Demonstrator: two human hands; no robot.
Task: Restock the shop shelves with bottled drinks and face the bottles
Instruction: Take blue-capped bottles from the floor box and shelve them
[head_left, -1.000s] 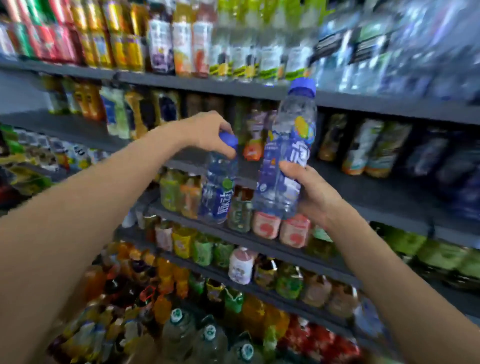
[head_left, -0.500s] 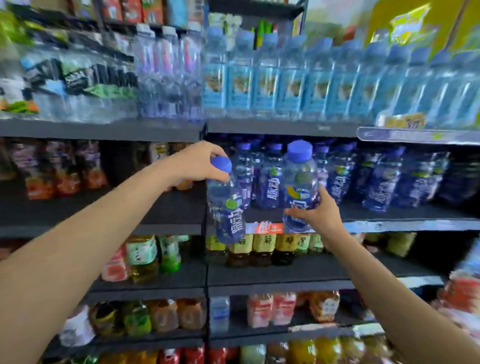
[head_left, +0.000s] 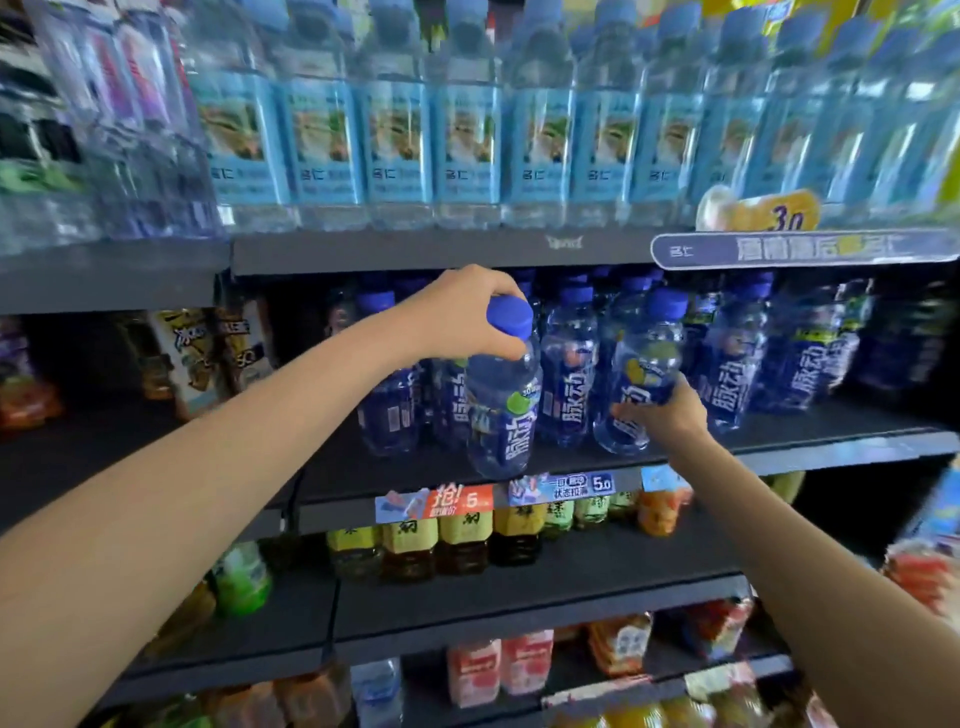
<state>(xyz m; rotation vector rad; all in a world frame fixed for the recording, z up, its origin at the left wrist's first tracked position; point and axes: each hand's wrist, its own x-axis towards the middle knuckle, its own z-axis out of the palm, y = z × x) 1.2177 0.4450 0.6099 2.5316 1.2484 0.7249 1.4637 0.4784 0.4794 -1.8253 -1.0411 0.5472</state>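
Note:
My left hand (head_left: 467, 312) grips the blue cap of a clear bottle with a dark blue label (head_left: 501, 415); the bottle hangs upright just above the front edge of the middle shelf (head_left: 571, 462). My right hand (head_left: 662, 413) holds a second blue-capped bottle (head_left: 641, 374) by its lower body, tilted slightly, its base on or just over the shelf among the row of same-brand bottles (head_left: 737, 364). More of these bottles stand behind both.
Light-blue labelled water bottles (head_left: 467, 135) fill the shelf above, with a price strip (head_left: 800, 249) at its right edge. Yellow-labelled tea bottles (head_left: 457, 540) stand on the shelf below. The middle shelf left of my left arm holds cartons (head_left: 187, 353) and bare dark board.
Both bottles have moved in toward the middle shelf. The right-hand bottle has gone in among the row; the left-hand bottle has come down to the shelf's front edge. The view has closed in.

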